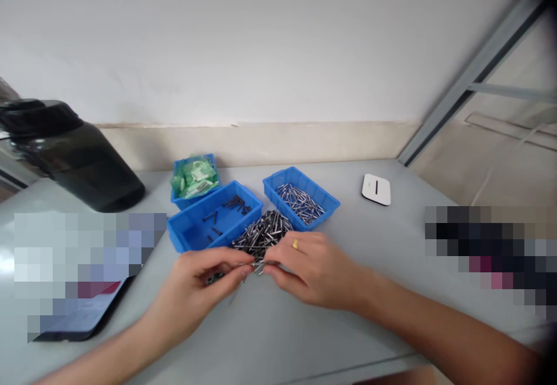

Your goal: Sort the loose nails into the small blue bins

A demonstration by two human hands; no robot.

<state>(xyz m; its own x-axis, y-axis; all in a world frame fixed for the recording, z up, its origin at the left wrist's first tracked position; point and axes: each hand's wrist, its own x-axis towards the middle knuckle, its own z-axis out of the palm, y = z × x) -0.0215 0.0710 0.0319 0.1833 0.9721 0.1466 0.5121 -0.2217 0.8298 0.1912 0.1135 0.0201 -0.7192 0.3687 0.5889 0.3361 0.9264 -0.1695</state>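
Both hands, the left hand (204, 277) and right hand (304, 266), pinched nails from the loose pile (261, 235), apparently mid-sorting; next, the right blue tray (324, 196) needed a careful drop.

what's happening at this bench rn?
A person's left hand and right hand meet at a loose pile of metal screws on the grey table, fingertips pinching a few. Behind the pile sit three blue trays: dark screws, silver screws, green packets.

pixelated patches (87, 263) left and right, dark jug (69, 153) cut off, fingertips hidden among screws (261, 235)
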